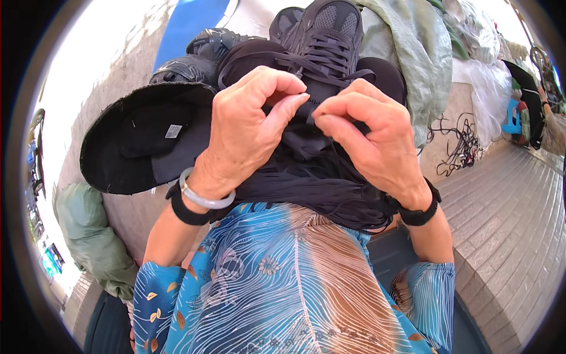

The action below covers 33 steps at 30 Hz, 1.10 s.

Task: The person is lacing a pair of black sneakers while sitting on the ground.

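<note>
A dark grey sneaker point(331, 50) lies on my lap, its toe pointing away from me and its black laces point(321, 62) threaded across the front. Over the near end of that shoe, my left hand point(244, 127) pinches thumb against forefinger. My right hand point(377, 138) is closed in a similar pinch a little to the right, the two sets of fingertips close but apart. Whatever sits between the fingers is too small or hidden to make out. Below both hands, a thick bundle of loose black shoelaces point(295, 187) spreads across my lap.
On the left are a stiff black curved piece point(147, 141) with a white label, more dark shoes point(187, 69) and a green sack point(94, 227). A grey-green woven sheet point(407, 53), clear plastic point(489, 88) and tangled black cords point(460, 144) lie right, near a tiled step point(507, 194).
</note>
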Each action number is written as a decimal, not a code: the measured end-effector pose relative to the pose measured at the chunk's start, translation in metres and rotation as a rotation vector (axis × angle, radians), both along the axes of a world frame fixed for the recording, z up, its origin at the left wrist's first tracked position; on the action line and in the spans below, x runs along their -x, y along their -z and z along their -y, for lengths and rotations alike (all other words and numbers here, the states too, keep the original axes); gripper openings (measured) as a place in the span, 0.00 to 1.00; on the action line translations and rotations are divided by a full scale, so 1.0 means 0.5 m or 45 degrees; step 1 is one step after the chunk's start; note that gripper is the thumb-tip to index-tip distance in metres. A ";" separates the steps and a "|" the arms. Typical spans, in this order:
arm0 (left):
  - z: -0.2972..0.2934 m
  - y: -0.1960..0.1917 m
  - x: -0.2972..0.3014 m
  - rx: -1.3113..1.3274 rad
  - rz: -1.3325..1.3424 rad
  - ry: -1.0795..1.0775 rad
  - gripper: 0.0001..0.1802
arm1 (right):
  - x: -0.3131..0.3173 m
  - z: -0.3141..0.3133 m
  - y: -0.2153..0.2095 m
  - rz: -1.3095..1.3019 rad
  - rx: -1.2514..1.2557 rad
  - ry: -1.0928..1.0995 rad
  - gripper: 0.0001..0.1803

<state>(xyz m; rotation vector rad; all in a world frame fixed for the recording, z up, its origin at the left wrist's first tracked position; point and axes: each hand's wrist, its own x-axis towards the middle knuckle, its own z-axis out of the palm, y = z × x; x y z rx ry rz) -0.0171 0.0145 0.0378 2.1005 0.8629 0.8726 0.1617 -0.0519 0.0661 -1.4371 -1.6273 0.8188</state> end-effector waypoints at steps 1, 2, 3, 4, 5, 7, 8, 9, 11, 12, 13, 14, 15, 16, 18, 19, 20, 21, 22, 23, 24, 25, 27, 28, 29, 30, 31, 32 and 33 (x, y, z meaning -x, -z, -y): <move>0.019 -0.016 0.007 0.225 0.125 -0.048 0.08 | -0.002 0.008 -0.029 -0.123 0.061 -0.093 0.03; 0.034 -0.033 0.012 0.449 0.248 -0.096 0.08 | -0.006 0.016 -0.054 -0.247 0.120 -0.186 0.04; 0.044 -0.047 0.018 0.450 0.298 -0.036 0.09 | -0.006 0.024 -0.060 -0.337 0.112 -0.285 0.06; 0.050 -0.061 0.025 0.450 0.348 0.023 0.10 | 0.001 0.033 -0.062 -0.454 0.088 -0.363 0.06; 0.054 -0.079 0.033 0.459 0.359 0.101 0.10 | 0.011 0.041 -0.069 -0.514 0.073 -0.422 0.07; 0.059 -0.114 0.044 0.454 0.361 0.240 0.12 | 0.026 0.060 -0.083 -0.568 0.059 -0.475 0.08; 0.061 -0.124 0.046 0.495 0.388 0.277 0.12 | 0.030 0.068 -0.087 -0.663 0.013 -0.470 0.09; 0.059 -0.133 0.049 0.511 0.397 0.328 0.13 | 0.031 0.072 -0.088 -0.756 -0.033 -0.463 0.09; 0.059 -0.135 0.048 0.527 0.407 0.381 0.13 | 0.031 0.080 -0.083 -0.784 -0.056 -0.405 0.10; 0.063 -0.130 0.041 0.521 0.388 0.325 0.13 | 0.031 0.084 -0.082 -0.808 -0.081 -0.350 0.10; 0.066 -0.122 0.034 0.515 0.369 0.269 0.12 | 0.022 0.083 -0.084 -0.827 0.006 -0.307 0.11; 0.064 -0.110 0.027 0.509 0.328 0.222 0.11 | 0.021 0.078 -0.077 -0.719 -0.031 -0.201 0.12; 0.066 -0.092 0.024 0.605 0.392 0.196 0.10 | 0.015 0.074 -0.082 -0.597 0.009 -0.182 0.12; 0.070 -0.077 0.023 0.701 0.455 0.170 0.10 | 0.009 0.072 -0.086 -0.475 0.049 -0.162 0.13; 0.078 -0.075 0.025 0.969 0.529 0.139 0.10 | 0.015 0.074 -0.076 -0.500 -0.019 -0.161 0.13; 0.077 -0.073 0.028 1.015 0.619 0.104 0.10 | 0.018 0.075 -0.071 -0.527 -0.087 -0.166 0.13; 0.072 -0.072 0.029 1.058 0.711 0.069 0.10 | 0.017 0.072 -0.073 -0.525 -0.088 -0.163 0.13; 0.066 -0.071 0.027 0.957 0.652 0.009 0.09 | 0.016 0.069 -0.076 -0.550 -0.137 -0.180 0.11; 0.062 -0.070 0.032 0.958 0.652 0.011 0.09 | 0.016 0.067 -0.077 -0.576 -0.185 -0.198 0.09; 0.057 -0.071 0.039 1.017 0.618 -0.022 0.08 | 0.020 0.067 -0.080 -0.574 -0.186 -0.195 0.09; 0.053 -0.072 0.043 1.076 0.584 -0.055 0.08 | 0.029 0.067 -0.081 -0.517 -0.274 -0.178 0.09; 0.055 -0.081 0.035 1.243 0.594 -0.045 0.08 | 0.040 0.065 -0.082 -0.458 -0.360 -0.161 0.10; 0.061 -0.066 0.024 1.538 0.550 0.007 0.11 | 0.076 0.048 -0.066 -0.433 -0.478 -0.192 0.12; 0.059 -0.062 0.014 1.669 0.549 -0.007 0.12 | 0.092 0.040 -0.060 -0.412 -0.597 -0.228 0.14; 0.053 -0.065 0.012 1.767 0.507 0.024 0.15 | 0.102 0.041 -0.063 -0.382 -0.549 -0.287 0.16; 0.044 -0.073 0.011 1.771 0.505 0.029 0.15 | 0.114 0.041 -0.055 -0.379 -0.546 -0.283 0.16; 0.034 -0.082 0.012 1.844 0.448 0.077 0.15 | 0.126 0.044 -0.042 -0.354 -0.578 -0.295 0.16; 0.025 -0.085 0.016 1.909 0.396 0.121 0.16 | 0.133 0.046 -0.032 -0.330 -0.614 -0.316 0.16; 0.025 -0.056 0.023 1.939 0.479 0.206 0.15 | 0.134 0.052 -0.031 -0.238 -0.636 -0.282 0.16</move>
